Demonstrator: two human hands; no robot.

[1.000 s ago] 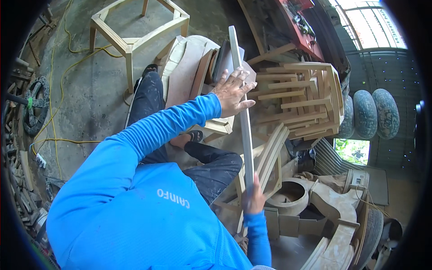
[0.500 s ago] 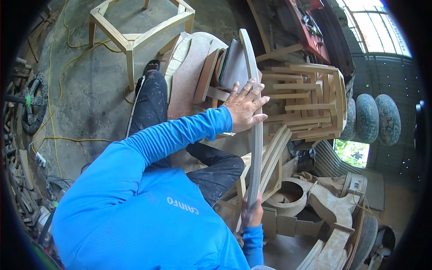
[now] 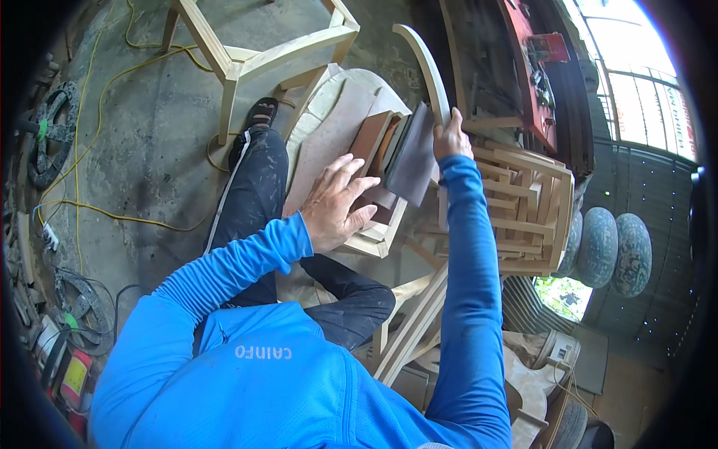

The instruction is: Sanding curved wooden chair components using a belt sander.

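Observation:
A long, pale curved wooden slat (image 3: 428, 66) points away from me on the right of the middle, its far end bowing to the left. My right hand (image 3: 452, 140) is closed around it, with that arm stretched forward; the forearm and hand hide part of the slat. Nearer to me on the left, my left hand (image 3: 334, 202) has its fingers spread and holds nothing. Just beyond its fingertips stands a brown board (image 3: 370, 138), with a grey sheet (image 3: 408, 161) beside it. Whether the fingertips touch the board I cannot tell.
A padded wooden seat (image 3: 314, 123) lies under the boards. A wooden stool frame (image 3: 288, 49) stands far left, near yellow cords (image 3: 138, 217). Stacked wooden frames (image 3: 523, 213) fill the right side; more curved slats (image 3: 411, 333) lean below them. A red machine (image 3: 532, 82) is at the far right.
My left hand has come off the slat and moved left and nearer. My right hand has gone from the slat's near end to farther along it, and the slat has shifted away from me.

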